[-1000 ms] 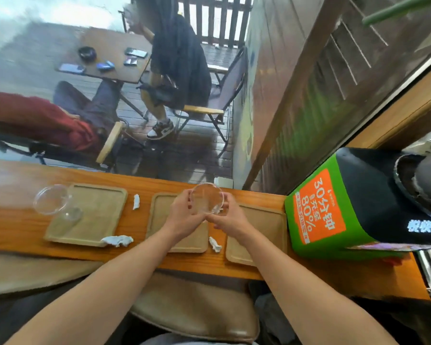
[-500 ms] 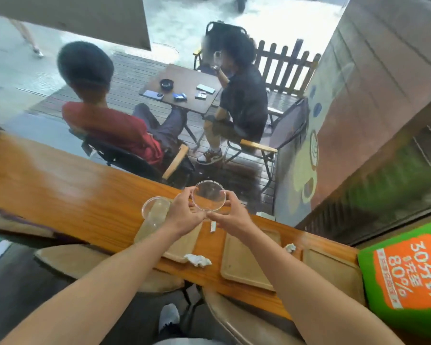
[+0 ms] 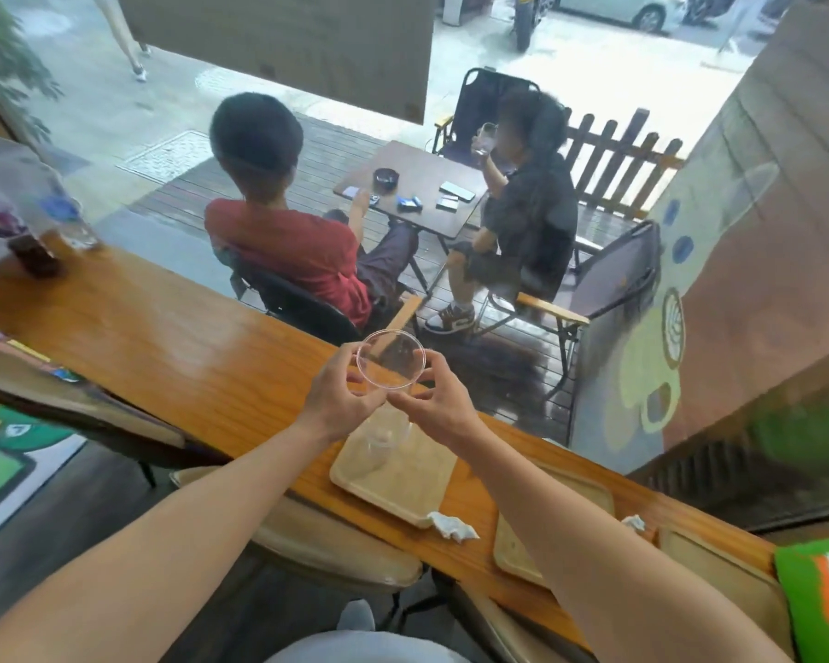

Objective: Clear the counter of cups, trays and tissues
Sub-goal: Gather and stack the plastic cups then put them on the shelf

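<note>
While both hands are raised above the wooden tabletop (image 3: 173,346), a clear plastic cup (image 3: 390,360) is held between them, its round mouth tipped toward the camera. The left hand (image 3: 338,399) pinches the cup's near-left side with thumb and fingers; the right hand (image 3: 439,399) closes its fingertips on the near-right side, so each hand is grasping the cup. A second clear cup (image 3: 381,440) appears to stand directly below, on the leftmost beige tray (image 3: 403,485); whether the held cup touches it cannot be told.

Progress, judged from the layout: the clearing is at an early stage. Three trays remain on the tabletop: the leftmost one, a middle tray (image 3: 518,552) partly hidden by the right forearm, and a third tray (image 3: 709,562) near the right edge beside a green and orange box (image 3: 819,600). Two crumpled tissues also remain: one tissue (image 3: 452,525) lies just beside the near corner of the leftmost tray, and another tissue (image 3: 635,521) lies between the middle and third trays. The cups appear to be in the course of collection, possibly for nesting one inside the other; trays and tissues are untouched. At the far left end of the tabletop stand other drink containers (image 3: 44,232), blurred and not clearly identifiable.
</note>
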Demonstrator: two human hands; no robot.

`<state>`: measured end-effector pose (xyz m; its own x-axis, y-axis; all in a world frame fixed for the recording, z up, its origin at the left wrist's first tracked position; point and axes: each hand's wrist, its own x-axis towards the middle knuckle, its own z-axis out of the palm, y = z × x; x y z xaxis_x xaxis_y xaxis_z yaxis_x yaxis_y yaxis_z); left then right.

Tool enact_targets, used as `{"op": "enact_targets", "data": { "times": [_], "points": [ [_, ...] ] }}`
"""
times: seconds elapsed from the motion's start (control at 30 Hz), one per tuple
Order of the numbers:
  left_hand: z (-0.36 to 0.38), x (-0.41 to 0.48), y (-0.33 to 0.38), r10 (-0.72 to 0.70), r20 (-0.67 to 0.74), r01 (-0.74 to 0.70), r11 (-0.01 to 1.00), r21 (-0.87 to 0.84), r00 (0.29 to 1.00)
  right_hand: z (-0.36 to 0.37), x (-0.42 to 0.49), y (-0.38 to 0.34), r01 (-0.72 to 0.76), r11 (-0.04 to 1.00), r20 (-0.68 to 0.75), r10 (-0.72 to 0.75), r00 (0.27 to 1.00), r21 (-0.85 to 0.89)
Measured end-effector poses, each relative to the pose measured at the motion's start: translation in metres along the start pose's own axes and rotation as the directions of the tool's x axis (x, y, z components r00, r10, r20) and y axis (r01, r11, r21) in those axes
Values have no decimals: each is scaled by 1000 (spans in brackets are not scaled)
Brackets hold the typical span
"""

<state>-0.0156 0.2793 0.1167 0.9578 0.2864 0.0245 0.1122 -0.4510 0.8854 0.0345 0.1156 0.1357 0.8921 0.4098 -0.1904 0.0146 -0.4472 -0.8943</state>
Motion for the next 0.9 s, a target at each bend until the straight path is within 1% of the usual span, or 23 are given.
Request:
{"op": "enact_targets", "data": {
  "times": [0.27,0.33,0.43,0.63,0.7,0.9],
  "points": [
    [7,-7,-32,-67,80,58,992,110,995,15,7,26,-98,990,73,105,992,-100],
    [12,-9,-39,-73,110,53,983,177,991,18,8,36,-113,982,67,124,990,-152],
    [19,-11,-49,-121,143,85,968,236,982,25,11,49,-153,961,58,171,984,-232],
    [26,-7,-69,-198,200,144,956,256,959,35,14,62,-172,926,77,209,975,-337],
    [26,-5,-74,-205,207,150,956,252,956,37,15,66,-183,919,72,221,973,-349],
    [29,-1,-82,-218,220,156,950,269,951,44,17,70,-216,926,71,249,966,-311]
  ]
}}
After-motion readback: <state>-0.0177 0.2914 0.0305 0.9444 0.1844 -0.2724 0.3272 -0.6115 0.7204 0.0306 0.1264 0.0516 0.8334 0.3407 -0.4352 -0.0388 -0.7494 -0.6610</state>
